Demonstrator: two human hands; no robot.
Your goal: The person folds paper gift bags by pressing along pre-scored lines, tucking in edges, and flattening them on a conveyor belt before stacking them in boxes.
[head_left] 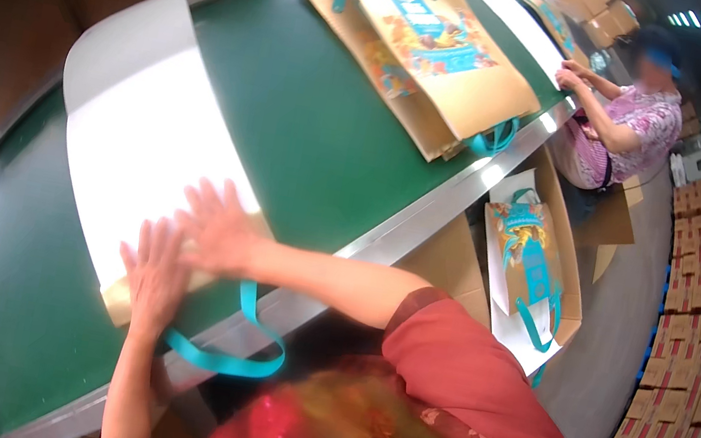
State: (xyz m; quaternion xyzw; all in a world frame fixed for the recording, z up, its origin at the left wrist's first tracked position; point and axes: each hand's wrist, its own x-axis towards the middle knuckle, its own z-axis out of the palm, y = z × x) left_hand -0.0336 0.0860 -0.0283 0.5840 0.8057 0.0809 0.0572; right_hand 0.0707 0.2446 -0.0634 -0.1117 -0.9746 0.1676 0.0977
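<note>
Head view, one entry.

Edges and room: green worktop (310,128) runs diagonally from lower left to upper right, bounded on the near side by a metal rail (426,218). A broad bare stretch of green lies between the white sheet (149,137) and the stack of printed bags (435,56) further up the worktop; more open green lies left of the sheet. Beyond the rail, an open carton (564,257) holds another bag (528,250) standing on end, teal handles up.

Hidden or unclear: the flat brown bag (116,300) under the white sheet shows only as a tan corner at the sheet's near end; its face is covered. Both hands are motion-blurred. The red sleeve (472,381) fills the lower right. A co-worker (639,125) at upper right is cut by the fisheye rim, hands at the far end of the worktop. Stacked brown boxes (680,343) line the right edge, small and bent.

Thing in hand: left hand (153,273) lies flat with fingers spread, pressing on the sheet's near end over the brown bag. Right hand (218,224) likewise open, fingers spread, flat on the sheet just beside the left. A teal ribbon handle (228,352) loops from the bag over the rail, hanging free.
</note>
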